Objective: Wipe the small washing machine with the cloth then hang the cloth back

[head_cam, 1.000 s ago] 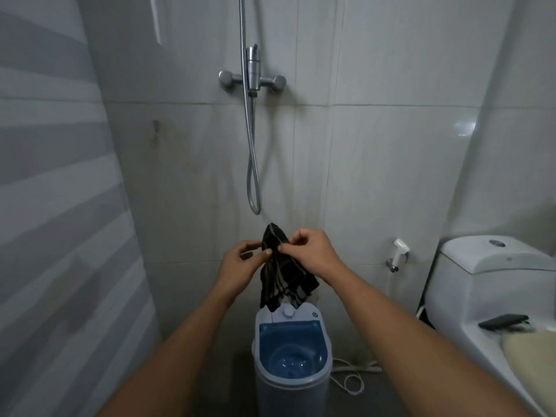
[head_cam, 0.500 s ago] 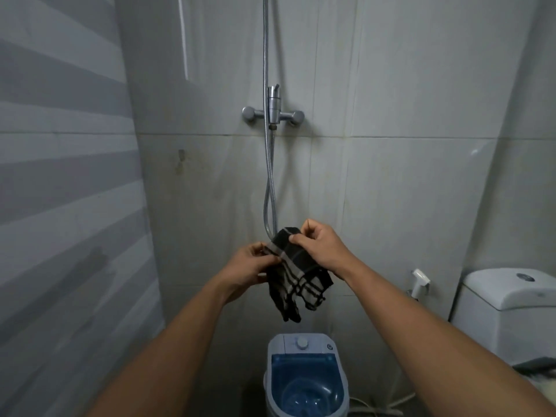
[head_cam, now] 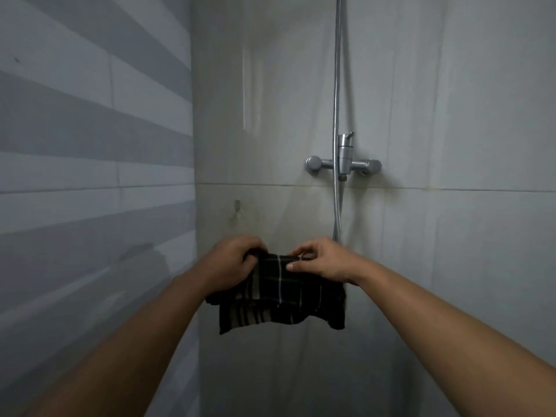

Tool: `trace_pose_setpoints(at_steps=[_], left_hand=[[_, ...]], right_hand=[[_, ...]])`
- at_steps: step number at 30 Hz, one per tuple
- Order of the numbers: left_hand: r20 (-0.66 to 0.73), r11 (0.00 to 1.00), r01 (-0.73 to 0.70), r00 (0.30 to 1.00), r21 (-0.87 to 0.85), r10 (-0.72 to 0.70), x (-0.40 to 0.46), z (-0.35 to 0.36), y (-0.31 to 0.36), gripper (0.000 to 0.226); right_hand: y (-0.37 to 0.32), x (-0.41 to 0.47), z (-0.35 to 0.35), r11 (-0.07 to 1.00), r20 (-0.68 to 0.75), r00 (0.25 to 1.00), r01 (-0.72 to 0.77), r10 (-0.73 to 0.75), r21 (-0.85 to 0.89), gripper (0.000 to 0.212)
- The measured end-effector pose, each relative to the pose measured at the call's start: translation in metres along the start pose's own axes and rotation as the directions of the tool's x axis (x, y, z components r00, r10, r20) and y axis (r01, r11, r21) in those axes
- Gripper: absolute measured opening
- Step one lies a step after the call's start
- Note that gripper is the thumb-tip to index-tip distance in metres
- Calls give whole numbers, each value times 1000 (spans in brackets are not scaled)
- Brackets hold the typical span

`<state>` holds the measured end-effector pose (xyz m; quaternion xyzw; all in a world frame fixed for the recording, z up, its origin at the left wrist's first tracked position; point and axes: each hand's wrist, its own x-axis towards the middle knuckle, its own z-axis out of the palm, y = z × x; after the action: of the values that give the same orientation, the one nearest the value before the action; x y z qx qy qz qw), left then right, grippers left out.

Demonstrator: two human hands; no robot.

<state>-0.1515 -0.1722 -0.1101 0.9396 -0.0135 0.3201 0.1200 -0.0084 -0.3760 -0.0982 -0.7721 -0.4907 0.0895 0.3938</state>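
Observation:
A dark checked cloth (head_cam: pixel 279 296) hangs spread between my two hands in front of the tiled wall. My left hand (head_cam: pixel 231 263) grips its upper left corner, and my right hand (head_cam: pixel 322 260) pinches its upper edge on the right. A small hook (head_cam: pixel 237 205) sticks out of the wall just above my left hand, apart from the cloth. The small washing machine is out of view.
A chrome shower tap (head_cam: pixel 343 164) is fixed to the wall at upper right, with its hose (head_cam: pixel 337 206) hanging down behind my right hand. A grey and white striped wall (head_cam: pixel 90 176) closes in the left side.
My view has tilted up and left, so the washing machine and toilet have dropped out of sight. My hands have pulled the bunched cloth wider apart and shifted toward the hook.

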Motion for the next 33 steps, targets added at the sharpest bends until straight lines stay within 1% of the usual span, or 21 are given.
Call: trace_pose_setpoints(at_steps=[2,4,6,7,10,12,14,16,17,19,21,23,26,29,31,33], left_hand=[[-73,996,-38,996,83,44,12,-7,-31,28],[-121,987,-48,990,155,67,26,-10,-66,32],[-113,968,-45,991,247,75,42,-8,-101,41],[-102,962,-51,991,268,81,51,-6,-118,42],[-90,971,-54,993,234,77,79,1,-164,34],[-121,981,-21,992,194,45,97,2,-191,33],[-179,989,9,984,146,17,114,2,-208,29],[-243,989,5,970,150,32,131,2,-221,35],[-262,982,-11,963,190,62,139,3,-226,37],[-282,947,-44,949,319,139,153,9,-235,32],[-278,914,-57,943,401,181,160,17,-244,28],[-264,906,-60,947,420,185,161,27,-254,29],[-258,912,-45,952,407,162,160,40,-268,34],[-263,908,-14,955,418,136,152,60,-274,44],[-323,900,41,940,433,113,146,68,-264,54],[-405,912,145,914,384,25,134,84,-250,62]], right_hand=[[-6,44,2,996,-7,999,42,-43,-79,29],[-8,86,4,995,-2,998,61,-61,-76,25],[-7,125,5,992,3,996,85,-85,-95,21],[-6,143,6,987,1,994,107,-108,-122,19],[1,194,11,965,-29,985,161,-171,-204,18],[5,226,17,947,-54,975,194,-215,-257,20],[8,254,23,921,-123,954,222,-273,-320,23],[8,276,30,890,-227,913,234,-340,-392,26],[9,285,33,871,-281,883,233,-375,-432,27],[15,300,39,818,-362,811,227,-459,-529,25],[22,309,43,778,-390,772,206,-502,-593,19],[28,314,47,738,-373,773,176,-513,-651,17],[36,314,53,652,-323,767,159,-555,-742,21],[49,306,66,626,-302,760,171,-576,-761,28],[51,302,71,590,-308,754,129,-581,-797,32],[53,290,81,567,-318,758,82,-569,-820,35]])
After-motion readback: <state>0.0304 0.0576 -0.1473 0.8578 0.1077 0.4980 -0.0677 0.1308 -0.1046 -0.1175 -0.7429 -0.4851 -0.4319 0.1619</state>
